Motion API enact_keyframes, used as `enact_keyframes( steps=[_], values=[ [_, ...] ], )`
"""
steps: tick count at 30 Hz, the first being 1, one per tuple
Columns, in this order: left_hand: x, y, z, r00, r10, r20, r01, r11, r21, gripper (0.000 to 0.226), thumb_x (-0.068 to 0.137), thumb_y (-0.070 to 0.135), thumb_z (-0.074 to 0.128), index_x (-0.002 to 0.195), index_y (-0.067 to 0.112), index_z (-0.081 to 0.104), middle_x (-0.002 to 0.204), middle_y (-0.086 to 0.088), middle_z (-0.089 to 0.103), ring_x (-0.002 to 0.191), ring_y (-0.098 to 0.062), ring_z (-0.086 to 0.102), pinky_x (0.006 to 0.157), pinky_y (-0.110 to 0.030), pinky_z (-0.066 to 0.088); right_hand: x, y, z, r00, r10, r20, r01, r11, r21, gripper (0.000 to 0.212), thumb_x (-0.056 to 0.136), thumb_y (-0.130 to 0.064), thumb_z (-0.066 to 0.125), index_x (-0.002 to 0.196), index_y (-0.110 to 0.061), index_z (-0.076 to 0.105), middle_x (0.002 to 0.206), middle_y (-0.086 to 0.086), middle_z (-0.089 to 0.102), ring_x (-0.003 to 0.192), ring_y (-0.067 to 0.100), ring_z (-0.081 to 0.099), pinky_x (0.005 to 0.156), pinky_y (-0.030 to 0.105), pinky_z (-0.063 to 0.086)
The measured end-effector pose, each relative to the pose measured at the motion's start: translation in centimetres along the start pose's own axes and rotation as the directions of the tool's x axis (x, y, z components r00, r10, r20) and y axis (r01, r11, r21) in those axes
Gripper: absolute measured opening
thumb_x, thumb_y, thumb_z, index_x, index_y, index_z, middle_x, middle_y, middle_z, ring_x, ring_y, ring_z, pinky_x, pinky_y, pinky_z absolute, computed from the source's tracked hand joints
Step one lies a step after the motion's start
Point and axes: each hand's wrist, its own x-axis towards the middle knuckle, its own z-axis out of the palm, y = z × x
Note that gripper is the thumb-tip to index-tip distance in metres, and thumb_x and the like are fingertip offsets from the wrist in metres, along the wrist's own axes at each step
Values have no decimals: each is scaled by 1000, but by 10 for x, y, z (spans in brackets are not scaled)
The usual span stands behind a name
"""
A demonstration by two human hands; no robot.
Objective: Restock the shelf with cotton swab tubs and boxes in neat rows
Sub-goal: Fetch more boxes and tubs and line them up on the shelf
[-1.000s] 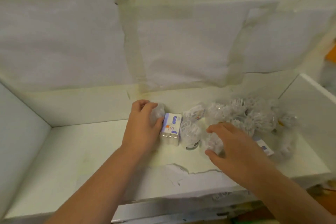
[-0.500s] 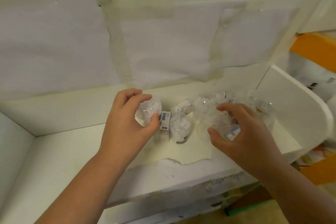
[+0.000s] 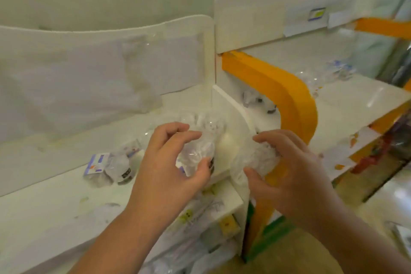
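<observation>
**Both hands full at the right end of the shelf**

We've got the left hand (image 3: 169,167) curled around a clear cotton swab tub (image 3: 198,151), thumb underneath and fingers (image 3: 178,133) hooked over the top, so it's properly gripped and held up just above the white shelf (image 3: 44,202). The right hand (image 3: 295,173) is doing the same with a second clear tub (image 3: 260,160), clamped between thumb and fingers, but that one hangs out past the shelf's right end, in front of the white side panel (image 3: 235,122) with the rounded corner.

Back on the shelf, a small box (image 3: 96,163) with a purple and orange label sits near the back wall, touching a wrapped tub (image 3: 121,168) with a dark label band just to its right. Another wrapped pack (image 3: 131,148) sits behind those two, hard to make out. A few more clear tubs (image 3: 204,122) are bunched in the back right corner against the side panel.

Room-wise, the whole left stretch of the shelf in front of the box is open, and the front edge runs bare from the left wrist outward. The right end is tight: the side panel boxes it in, and right beyond it an orange curved post (image 3: 293,104) stands close to the right hand. The neighbouring shelf (image 3: 355,100) past the post has some blurry clear items at the back.
</observation>
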Motion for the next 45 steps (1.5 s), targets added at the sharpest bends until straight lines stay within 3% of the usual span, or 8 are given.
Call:
enact_keyframes(
  steps=[3, 7, 10, 14, 27, 35, 40, 45],
  values=[
    [-6, 49, 49, 1000, 17, 26, -16, 1000, -17, 40, 74, 26, 80, 111, 30, 65, 119, 14, 48, 118, 1, 46, 93, -5, 32, -23, 42, -54, 998, 45, 35, -45, 999, -14, 51, 71, -53, 68, 116, -53, 45, 117, -28, 46, 104, 5, 53, 80, 30, 53],
    [-14, 107, 110, 999, 16, 47, -12, 996, -86, 42, 74, 23, 81, 111, 35, 64, 118, 18, 47, 119, -1, 45, 93, -16, 42, -46, 96, -117, 997, 69, 22, -67, 995, -71, 51, 74, -47, 72, 119, -44, 49, 119, -24, 49, 108, 4, 52, 82, 17, 48],
    [-13, 147, 147, 993, 80, 86, -72, 994, -85, 45, 74, 22, 80, 113, 35, 62, 117, 15, 48, 116, 1, 47, 94, -7, 34, -56, 127, -158, 994, 110, 16, -109, 990, -86, 51, 76, -49, 70, 122, -43, 50, 119, -27, 48, 109, 0, 51, 82, 15, 47],
    [2, 180, 188, 984, 93, 152, -81, 993, -84, 42, 77, 35, 73, 117, 29, 63, 119, 16, 45, 118, 2, 45, 96, -5, 31, -61, 163, -194, 989, 151, 0, -150, 984, -97, 51, 76, -55, 66, 124, -42, 51, 120, -29, 49, 110, -1, 51, 89, 27, 51],
    [71, 174, 315, 996, -43, 76, 54, 986, -161, 39, 79, 31, 74, 117, 30, 63, 123, 16, 44, 122, 5, 41, 95, 0, 26, -8, 271, -227, 965, 258, 41, -245, 949, -197, 51, 74, -57, 70, 119, -52, 48, 112, -42, 43, 98, -10, 52, 77, 17, 49],
    [128, 143, 372, 979, -196, -56, 190, 977, -98, 50, 80, 32, 74, 127, 28, 57, 128, 23, 36, 127, 0, 40, 104, -7, 30, 108, 333, -202, 936, 199, 289, -126, 960, -252, 55, 75, -58, 71, 121, -54, 40, 111, -38, 42, 96, -13, 50, 68, 7, 44],
    [151, 123, 385, 956, -269, -118, 270, 963, -3, 49, 79, 30, 74, 126, 26, 58, 130, 15, 40, 127, -7, 43, 104, -16, 35, 170, 353, -172, 920, 65, 386, 8, 983, -185, 58, 76, -54, 72, 127, -45, 45, 118, -31, 46, 100, -4, 52, 85, 15, 45],
    [163, 109, 383, 911, -339, -234, 361, 931, 58, 48, 79, 25, 75, 124, 25, 58, 125, 15, 41, 123, -6, 45, 101, -7, 31, 222, 357, -128, 869, -176, 462, 229, 971, -62, 53, 79, -50, 69, 126, -39, 49, 122, -22, 51, 110, 2, 51, 93, 26, 46]
  ],
)
